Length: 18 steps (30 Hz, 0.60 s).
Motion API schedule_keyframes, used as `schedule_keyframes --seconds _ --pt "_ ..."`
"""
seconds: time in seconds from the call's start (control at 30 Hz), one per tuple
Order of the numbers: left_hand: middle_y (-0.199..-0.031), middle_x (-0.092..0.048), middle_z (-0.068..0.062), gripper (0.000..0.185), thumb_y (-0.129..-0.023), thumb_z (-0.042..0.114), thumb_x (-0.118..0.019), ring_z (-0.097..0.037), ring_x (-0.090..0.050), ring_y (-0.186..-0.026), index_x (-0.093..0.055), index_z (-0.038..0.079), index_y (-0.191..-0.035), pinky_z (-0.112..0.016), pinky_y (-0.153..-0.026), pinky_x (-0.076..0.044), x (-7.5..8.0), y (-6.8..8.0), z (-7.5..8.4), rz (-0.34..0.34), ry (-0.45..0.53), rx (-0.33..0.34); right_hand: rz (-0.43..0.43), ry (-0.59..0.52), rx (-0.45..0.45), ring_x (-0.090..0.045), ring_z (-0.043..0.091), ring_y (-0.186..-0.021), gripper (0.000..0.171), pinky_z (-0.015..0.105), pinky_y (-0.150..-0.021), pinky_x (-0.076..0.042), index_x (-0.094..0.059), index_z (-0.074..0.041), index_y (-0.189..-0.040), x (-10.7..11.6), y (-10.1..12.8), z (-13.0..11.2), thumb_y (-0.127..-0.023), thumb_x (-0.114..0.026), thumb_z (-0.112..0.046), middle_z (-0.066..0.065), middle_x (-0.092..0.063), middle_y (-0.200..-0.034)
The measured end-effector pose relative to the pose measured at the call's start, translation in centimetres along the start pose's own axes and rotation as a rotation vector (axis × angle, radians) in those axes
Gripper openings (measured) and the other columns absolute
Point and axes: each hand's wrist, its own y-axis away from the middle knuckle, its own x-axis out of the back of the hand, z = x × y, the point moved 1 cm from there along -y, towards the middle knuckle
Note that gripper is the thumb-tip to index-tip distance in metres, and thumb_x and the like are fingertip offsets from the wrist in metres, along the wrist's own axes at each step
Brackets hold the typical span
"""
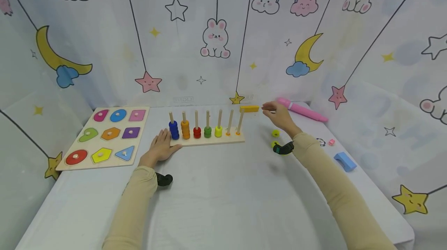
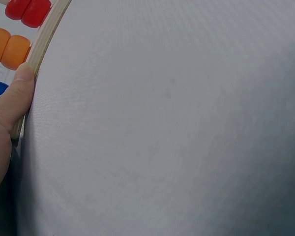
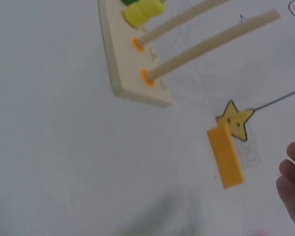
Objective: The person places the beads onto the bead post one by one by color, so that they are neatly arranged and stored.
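1. Head view: a white-covered table (image 1: 223, 199) stood inside cloth walls (image 1: 216, 37) printed with moons, stars, rabbits and a rainbow. The wooden peg board (image 1: 209, 140) sat toward the table's far edge, with 7 pegs; 5 of them carried blue, orange, red, green and yellow rings. The left hand (image 1: 161, 148) lay flat and spread at the board's left end, touching its base. The right hand (image 1: 278, 115) hovered right of the board, fingers loosely extended toward the yellow block (image 1: 249, 108), holding nothing. A shape puzzle (image 1: 106, 137) lay left of the board; 2 loose yellow-green rings (image 1: 275, 133), a pink marker (image 1: 302, 110) and a blue block (image 1: 345, 161) lay right of it. Bare cloth stretched in front of the board to the near edge.

2. Left wrist view: the thumb (image 2: 12, 98) pressed against the board's front edge (image 2: 44, 37); open cloth lay beside it.

3. Right wrist view: the yellow block (image 3: 226, 156) lay just beyond the board's right end (image 3: 137, 93), apart from the fingertips (image 3: 292, 182).
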Motion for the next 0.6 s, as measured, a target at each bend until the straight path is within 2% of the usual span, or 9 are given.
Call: schedule_keyframes --seconds 0.1,0.3,0.5,0.6 --pt "-0.153 0.008 -0.028 0.092 -0.096 0.057 -0.036 -0.039 0.011 -0.140 0.001 -0.011 -0.146 -0.050 -0.112 0.010 -0.3 -0.4 -0.5 -0.007 -0.018 0.002 -0.013 0.051 -0.050 -0.055 0.030 -0.114 0.035 0.046 -0.093 -0.046 -0.056 -0.003 -0.125 0.8 1.0 2.2 -0.097 -0.055 -0.023 0.014 -0.061 -0.120" --pt "-0.153 0.007 -0.028 0.096 -0.094 0.062 -0.035 -0.039 0.010 -0.140 0.000 -0.011 -0.146 -0.050 -0.112 0.008 -0.6 -1.1 -1.3 0.002 -0.031 -0.002 -0.041 0.068 -0.113 -0.053 0.033 -0.114 0.033 0.049 -0.093 -0.045 -0.055 -0.001 -0.125 1.7 2.6 5.0 -0.096 -0.055 -0.017 0.017 -0.060 -0.121" --pt "-0.153 0.007 -0.029 0.090 -0.096 0.054 -0.038 -0.039 0.010 -0.140 -0.001 -0.011 -0.146 -0.050 -0.112 0.009 -0.2 -0.3 -0.3 0.000 -0.023 0.002 -0.158 0.097 -0.161 -0.053 0.032 -0.112 0.035 0.049 -0.095 -0.043 -0.056 -0.002 -0.128 1.0 3.7 6.6 -0.096 -0.055 -0.018 0.015 -0.060 -0.120" --pt "-0.152 0.005 -0.030 0.092 -0.095 0.056 -0.039 -0.040 0.009 -0.140 -0.003 -0.013 -0.145 -0.050 -0.112 0.008 0.2 0.2 0.2 0.006 -0.003 -0.001 -0.208 0.115 -0.182 -0.053 0.032 -0.111 0.033 0.049 -0.095 -0.043 -0.059 -0.004 -0.126 0.6 4.2 7.0 -0.096 -0.055 -0.019 0.014 -0.060 -0.119"
